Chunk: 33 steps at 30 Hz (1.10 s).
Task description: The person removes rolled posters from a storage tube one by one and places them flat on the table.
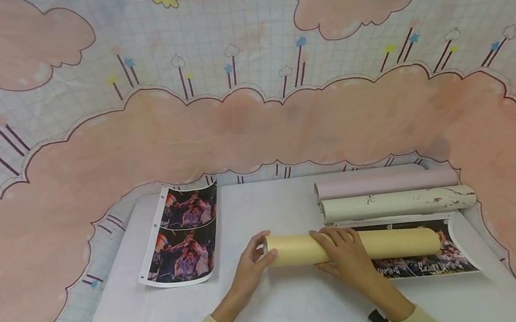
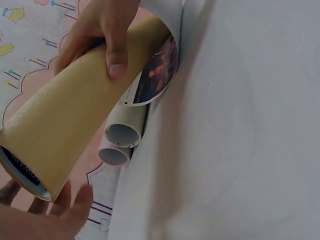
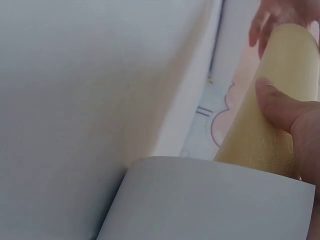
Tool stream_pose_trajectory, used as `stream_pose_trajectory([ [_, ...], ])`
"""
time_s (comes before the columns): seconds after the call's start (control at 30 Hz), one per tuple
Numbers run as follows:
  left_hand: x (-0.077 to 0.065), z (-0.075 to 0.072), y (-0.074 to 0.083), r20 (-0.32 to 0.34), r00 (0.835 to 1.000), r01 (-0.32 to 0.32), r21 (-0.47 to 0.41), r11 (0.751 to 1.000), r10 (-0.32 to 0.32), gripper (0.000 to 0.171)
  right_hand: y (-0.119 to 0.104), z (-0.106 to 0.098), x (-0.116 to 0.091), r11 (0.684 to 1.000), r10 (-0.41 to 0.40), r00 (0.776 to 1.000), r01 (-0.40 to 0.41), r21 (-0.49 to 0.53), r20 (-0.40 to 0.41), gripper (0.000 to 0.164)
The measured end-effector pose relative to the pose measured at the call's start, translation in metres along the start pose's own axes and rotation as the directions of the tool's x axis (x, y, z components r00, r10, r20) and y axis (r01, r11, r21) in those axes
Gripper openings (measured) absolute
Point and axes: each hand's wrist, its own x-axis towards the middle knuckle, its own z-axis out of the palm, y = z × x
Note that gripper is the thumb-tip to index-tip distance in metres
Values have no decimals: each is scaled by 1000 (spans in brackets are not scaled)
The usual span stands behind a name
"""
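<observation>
A long yellow roll (image 1: 400,242) lies crosswise between both hands. Dark print with pale letters shows inside its open left end in the left wrist view. My left hand (image 1: 249,271) is cupped round that left end, thumb in front and fingers at the far side. The right hand (image 1: 347,256) grips the roll near its middle from above, its thumb (image 3: 280,107) pressed along the near side. Behind the roll's right part is a dark printed poster (image 1: 446,265), partly hidden by the roll; its edge curls up in the left wrist view.
A pink roll (image 1: 381,183) and a cream patterned roll (image 1: 394,203) lie side by side at the back right. Another poster (image 1: 182,239) with two pictures lies at the left of the white table (image 1: 281,319). Patterned cloth (image 1: 254,134) hangs behind.
</observation>
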Motion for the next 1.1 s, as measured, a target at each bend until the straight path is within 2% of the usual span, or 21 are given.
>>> stream_pose_trajectory([
  [0.1,-2,-2,1,-53,996,-69,38,997,71,51,0,0,0,1000,15,1000,-15,-1,-3,82],
  [0.17,-5,-4,2,-101,988,-110,77,991,117,46,0,1,1,1000,22,1000,-22,3,-6,82],
  [0.23,-8,-6,2,-136,980,-130,123,984,146,38,0,2,1,1000,25,1000,-25,9,-15,83],
  [0.3,-11,-8,3,-144,978,-126,156,980,149,28,0,4,0,1000,20,999,-19,16,-31,84],
  [0.47,-14,-10,4,-96,985,-122,217,969,145,22,-1,7,0,1000,5,998,-3,23,-66,85],
  [0.67,-12,-5,0,-28,991,-116,269,956,128,25,-1,9,0,1000,5,998,-3,27,-56,85],
  [0.73,-12,-3,-1,5,994,-108,258,960,111,31,-2,10,0,1000,8,999,-7,29,-49,85],
  [0.87,-11,-2,-4,87,994,-76,172,982,62,48,-2,10,-1,999,13,999,-12,33,-41,85],
  [0.93,-11,-2,-4,106,993,-57,144,988,42,51,-2,10,0,999,18,999,-17,33,-34,85],
  [1.1,-9,-3,-2,67,997,-45,146,988,35,40,-2,7,0,999,29,1000,-29,26,-4,85],
])
